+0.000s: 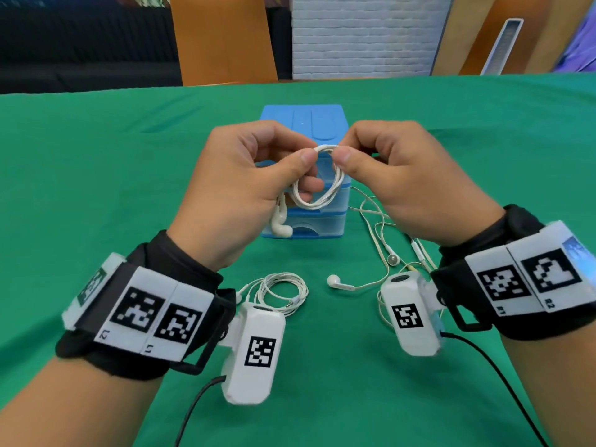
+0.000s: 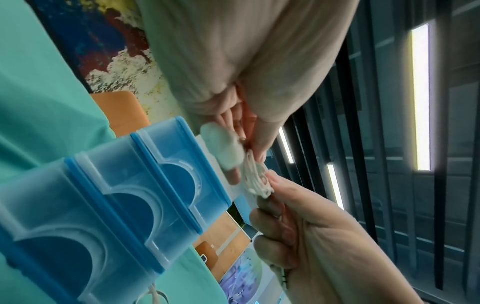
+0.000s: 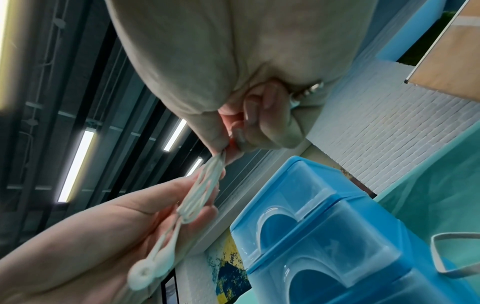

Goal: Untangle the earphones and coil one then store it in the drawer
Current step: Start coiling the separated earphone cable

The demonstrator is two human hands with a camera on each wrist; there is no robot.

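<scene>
A white earphone wound into a small coil (image 1: 317,188) hangs between both hands in front of the blue drawer unit (image 1: 303,124). My left hand (image 1: 303,162) pinches the coil's top with thumb and forefinger, and lower fingers pass through the loop. My right hand (image 1: 345,156) pinches the coil right beside it. The two earbuds (image 1: 280,225) dangle below the left palm. In the right wrist view the coil (image 3: 205,191) stretches from the right fingertips (image 3: 221,148) across the left hand (image 3: 103,236), earbuds (image 3: 150,269) lowest. The unit's drawers (image 2: 116,205) look shut.
On the green cloth (image 1: 96,188) near me lies a second coiled earphone (image 1: 280,291). A third earphone (image 1: 380,240) sprawls loose to the right of the drawer unit, one bud (image 1: 333,280) near the middle. Orange chairs (image 1: 222,40) stand beyond the table's far edge.
</scene>
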